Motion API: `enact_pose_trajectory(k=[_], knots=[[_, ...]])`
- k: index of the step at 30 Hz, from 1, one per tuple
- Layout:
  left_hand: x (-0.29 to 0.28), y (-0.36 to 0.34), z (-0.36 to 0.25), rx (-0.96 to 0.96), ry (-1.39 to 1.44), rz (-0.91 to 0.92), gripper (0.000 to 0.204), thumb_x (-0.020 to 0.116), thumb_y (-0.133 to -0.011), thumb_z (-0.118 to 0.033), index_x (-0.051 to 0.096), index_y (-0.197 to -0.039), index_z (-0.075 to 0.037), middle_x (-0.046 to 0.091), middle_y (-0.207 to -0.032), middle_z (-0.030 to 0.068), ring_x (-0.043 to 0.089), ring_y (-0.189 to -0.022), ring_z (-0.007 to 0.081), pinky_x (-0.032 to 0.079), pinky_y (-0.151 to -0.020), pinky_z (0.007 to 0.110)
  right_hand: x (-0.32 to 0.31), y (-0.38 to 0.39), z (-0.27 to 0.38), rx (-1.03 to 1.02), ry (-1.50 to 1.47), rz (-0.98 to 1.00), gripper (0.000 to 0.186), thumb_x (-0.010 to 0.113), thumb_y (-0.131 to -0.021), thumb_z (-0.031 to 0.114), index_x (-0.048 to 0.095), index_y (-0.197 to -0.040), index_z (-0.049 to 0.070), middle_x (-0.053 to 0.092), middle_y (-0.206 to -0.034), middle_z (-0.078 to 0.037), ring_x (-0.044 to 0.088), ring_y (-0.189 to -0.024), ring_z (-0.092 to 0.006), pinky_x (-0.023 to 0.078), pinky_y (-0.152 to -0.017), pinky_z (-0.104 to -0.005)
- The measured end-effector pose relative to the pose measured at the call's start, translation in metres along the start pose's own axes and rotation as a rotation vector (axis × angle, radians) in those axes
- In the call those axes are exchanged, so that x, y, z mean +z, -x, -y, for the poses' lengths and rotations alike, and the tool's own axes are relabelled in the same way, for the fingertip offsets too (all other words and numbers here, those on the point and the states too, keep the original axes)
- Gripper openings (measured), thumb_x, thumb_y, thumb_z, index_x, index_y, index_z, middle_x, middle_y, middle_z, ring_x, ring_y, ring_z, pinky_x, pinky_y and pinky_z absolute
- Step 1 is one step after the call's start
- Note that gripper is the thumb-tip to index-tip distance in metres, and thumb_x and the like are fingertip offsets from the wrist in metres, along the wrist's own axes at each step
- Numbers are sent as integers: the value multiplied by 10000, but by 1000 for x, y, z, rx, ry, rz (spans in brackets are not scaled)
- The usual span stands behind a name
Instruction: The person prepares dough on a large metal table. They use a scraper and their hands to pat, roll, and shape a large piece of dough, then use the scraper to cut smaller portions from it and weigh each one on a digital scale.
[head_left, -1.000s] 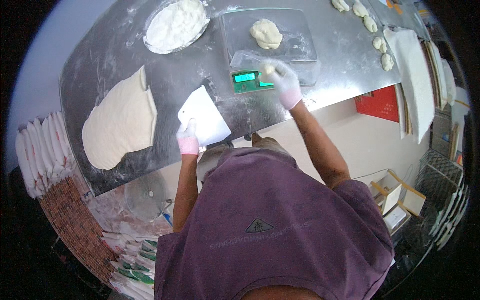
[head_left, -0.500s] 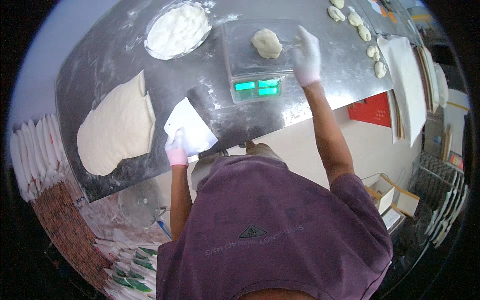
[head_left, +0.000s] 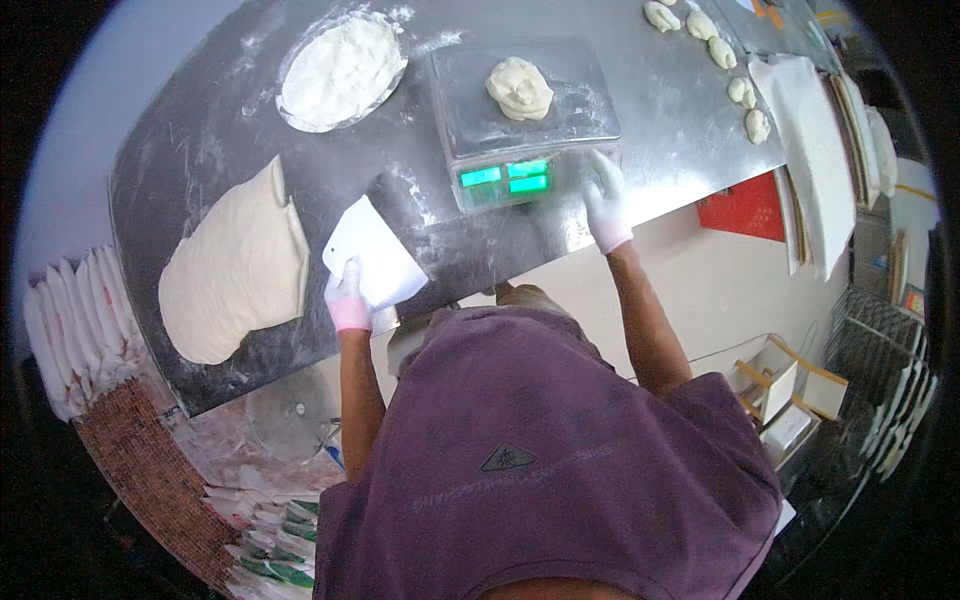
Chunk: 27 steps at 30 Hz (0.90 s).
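My gloved left hand point(head_left: 348, 298) is closed on a white dough scraper point(head_left: 378, 255) at the table's near edge. Left of it lies a large flat slab of dough point(head_left: 235, 268) with a cut edge. A lump of dough point(head_left: 520, 88) rests on the plate of a digital scale point(head_left: 466, 130), whose green displays are lit. Just off the scale's front right corner, my gloved right hand point(head_left: 606, 208) holds nothing, its fingers stretched out and slightly blurred.
A round dish of flour point(head_left: 340, 75) stands beyond the slab on the metal table point(head_left: 330, 165). Several small dough pieces point(head_left: 722, 53) line the right side. White cloths and boards point(head_left: 808, 150) hang over the right edge; stacked sacks point(head_left: 75, 315) are at left.
My right hand has drawn back from beside the dough lump, toward me, to the scale's front right corner. The left hand keeps the scraper in nearly the same place.
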<state>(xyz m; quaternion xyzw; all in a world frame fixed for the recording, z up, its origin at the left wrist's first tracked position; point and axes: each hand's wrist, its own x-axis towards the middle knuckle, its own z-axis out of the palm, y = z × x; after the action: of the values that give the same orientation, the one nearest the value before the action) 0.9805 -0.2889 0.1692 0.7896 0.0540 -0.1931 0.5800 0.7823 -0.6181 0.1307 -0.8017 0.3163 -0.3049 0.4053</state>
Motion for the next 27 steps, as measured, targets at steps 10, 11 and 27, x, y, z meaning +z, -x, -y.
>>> enact_pose_trajectory(k=[10, 11, 27], knots=[[45, -42, -66, 175, -36, 195, 324, 578, -873, -189, 616, -1064, 70, 643, -998, 67, 571, -906, 137, 443, -813, 272, -1, 8, 4, 169, -4, -58, 485, 472, -846, 24, 402, -1321, -46, 460, -1322, -187, 451, -1227, -258, 355, -1031, -340], [52, -46, -79, 204, -56, 221, 324, 580, -872, -189, 617, -1062, 70, 645, -1000, 66, 572, -910, 137, 443, -816, 270, 0, -2, 1, 145, -47, -62, 493, 476, -848, 27, 390, -1328, -49, 452, -1329, -190, 446, -1232, -259, 350, -1035, -342], [-29, -119, -53, 279, -906, -117, 381, 517, -899, -248, 596, -1112, 59, 635, -1099, 124, 587, -1004, 214, 430, -874, 311, 33, 29, 21, 324, -459, 154, 278, 477, -887, 57, 585, -1133, -15, 631, -1012, -105, 579, -987, -170, 458, -870, -288]])
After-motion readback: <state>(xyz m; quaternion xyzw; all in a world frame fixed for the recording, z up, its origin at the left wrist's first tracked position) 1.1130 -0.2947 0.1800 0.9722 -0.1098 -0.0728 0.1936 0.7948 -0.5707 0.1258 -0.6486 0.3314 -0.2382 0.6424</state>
